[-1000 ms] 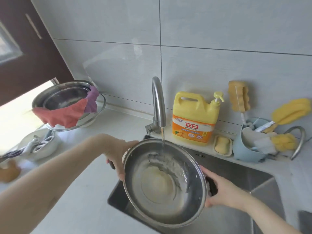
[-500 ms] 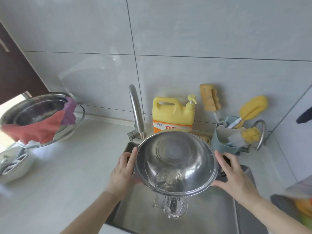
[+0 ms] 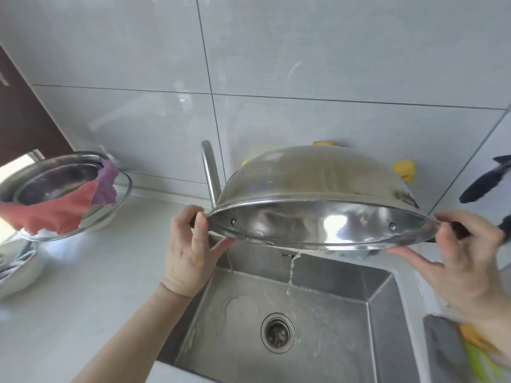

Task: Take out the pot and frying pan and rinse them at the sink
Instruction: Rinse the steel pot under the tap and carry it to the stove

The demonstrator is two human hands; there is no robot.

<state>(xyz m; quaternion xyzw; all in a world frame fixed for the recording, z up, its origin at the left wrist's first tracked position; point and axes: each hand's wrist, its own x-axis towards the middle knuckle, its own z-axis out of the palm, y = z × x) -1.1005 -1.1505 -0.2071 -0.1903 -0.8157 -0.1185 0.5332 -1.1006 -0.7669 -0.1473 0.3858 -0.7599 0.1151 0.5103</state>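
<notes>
Pot [image 3: 318,189], gripped by both hands (left [image 3: 190,250], right [image 3: 467,252]), was draining upside-down over sink [image 3: 381,322]; next, righting it.

A home kitchen, at the sink.
A rectangular stainless steel sink [image 3: 318,327] with a curved chrome faucet [image 3: 210,172] sits in a pale countertop [image 3: 83,286] below large grey wall tiles [image 3: 304,64].

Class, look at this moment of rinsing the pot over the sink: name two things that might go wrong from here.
1. The wet pot is held tipped by its small handles in the left hand and right hand; it might slip into the sink.
2. Water still pours off its rim and may splash the counter.
</notes>
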